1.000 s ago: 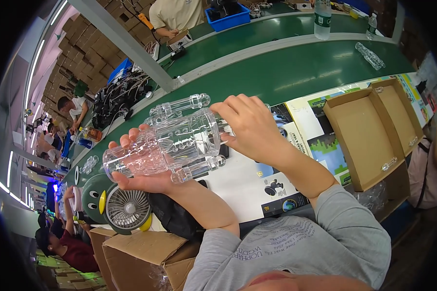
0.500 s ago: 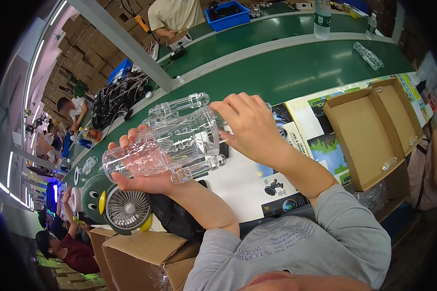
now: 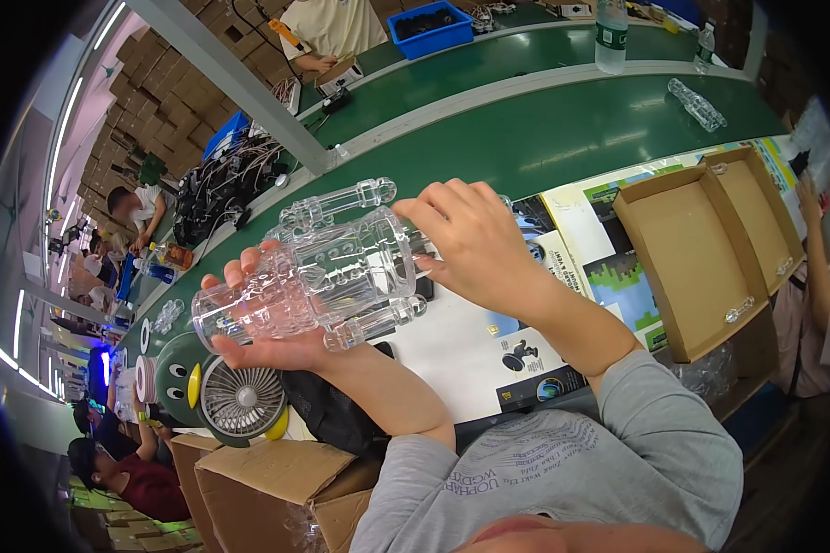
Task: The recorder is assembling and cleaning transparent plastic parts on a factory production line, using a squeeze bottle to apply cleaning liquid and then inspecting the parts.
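A clear plastic toy-like shell (image 3: 355,263), with a wide ribbed cylinder and a slim capped tube along either side, lies tilted across my left hand (image 3: 267,318). The fingers of that hand curl behind its narrower left section and the thumb comes along the near side, holding it above the table. My right hand (image 3: 484,244) is at the shell's wide right end, fingers and thumb bent together around a small greyish piece by the opening. That piece is mostly covered by the fingers, so its kind cannot be told.
Open cardboard trays (image 3: 701,263) with small clear parts sit at right, on printed sheets. A penguin-shaped green fan (image 3: 244,396) and black pouch (image 3: 327,405) are at left, above a cardboard box (image 3: 258,479). Beyond the green conveyor (image 3: 563,138) are tangled cables (image 3: 231,180) and a co-worker.
The clear shell has shifted very slightly left with my left hand. My right fingertips have come a little away from its rim. At the right edge, another person's arm has risen into view.
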